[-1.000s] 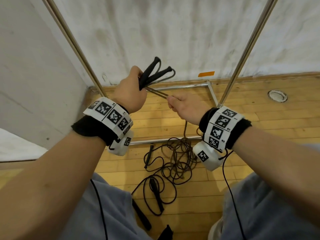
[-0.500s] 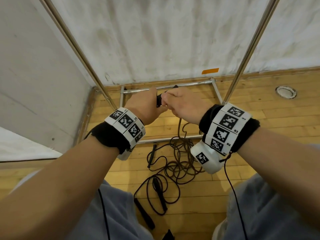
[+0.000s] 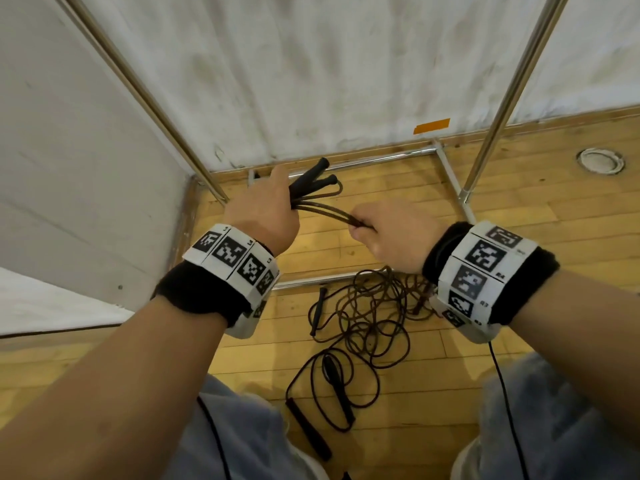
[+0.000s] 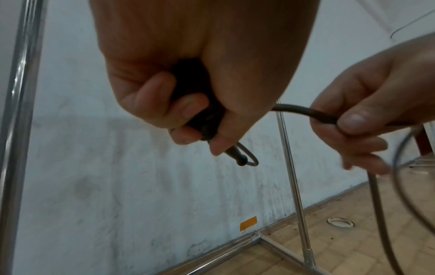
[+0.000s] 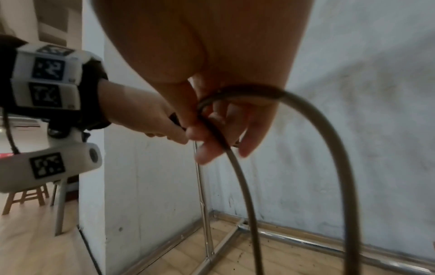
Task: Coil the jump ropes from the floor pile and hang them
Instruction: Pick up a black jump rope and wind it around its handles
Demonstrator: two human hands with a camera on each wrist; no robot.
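Observation:
My left hand grips the two black handles of a brown jump rope, its fingers curled round them. Strands of that rope run right to my right hand, which pinches the cord between thumb and fingers. In the right wrist view the cord arcs out of that hand and drops toward the floor. Below my hands a tangled pile of ropes with black handles lies on the wooden floor.
A metal rack stands around the pile: slanted poles at left and right, base bars on the floor by the white wall. A round floor fitting sits at the far right. My grey trouser legs frame the pile.
My hands, pressed together at the handles half a second ago, have parted; the right hand has slid right along the cord, and the left again holds the handles up.

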